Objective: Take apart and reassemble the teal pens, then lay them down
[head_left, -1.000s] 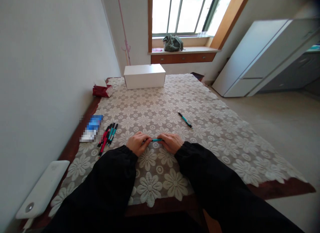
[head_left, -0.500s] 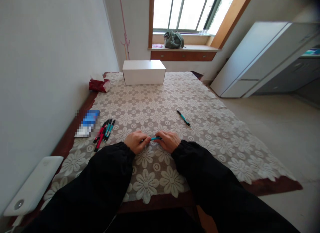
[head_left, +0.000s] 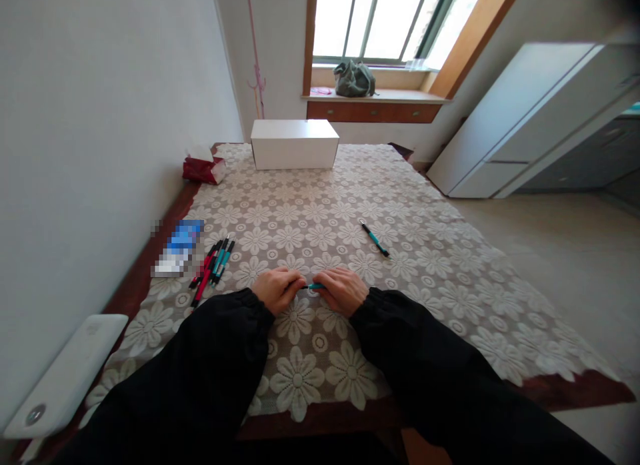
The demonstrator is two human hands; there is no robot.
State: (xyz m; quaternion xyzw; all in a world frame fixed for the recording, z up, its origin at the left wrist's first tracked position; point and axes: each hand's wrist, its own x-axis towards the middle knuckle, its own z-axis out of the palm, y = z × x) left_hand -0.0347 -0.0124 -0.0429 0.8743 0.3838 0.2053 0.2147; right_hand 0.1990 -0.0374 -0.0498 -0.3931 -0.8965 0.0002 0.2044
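Note:
Both my hands rest on the lace tablecloth (head_left: 425,265) near the table's front edge. My left hand (head_left: 277,288) and my right hand (head_left: 342,288) each pinch one end of a teal pen (head_left: 314,286), held level between them; only a short middle piece of it shows. A bundle of several red and teal pens (head_left: 213,268) lies to the left of my left hand. Another teal pen (head_left: 375,238) lies alone on the cloth, up and to the right of my right hand.
A white box (head_left: 294,144) stands at the table's far end, a red tissue pack (head_left: 203,168) left of it. A blue packet (head_left: 179,248) and a white flat device (head_left: 63,375) lie along the left edge by the wall. A white cabinet (head_left: 520,118) stands right.
My hands have drawn closer together, so less of the teal pen shows between them. The camera view shifted slightly.

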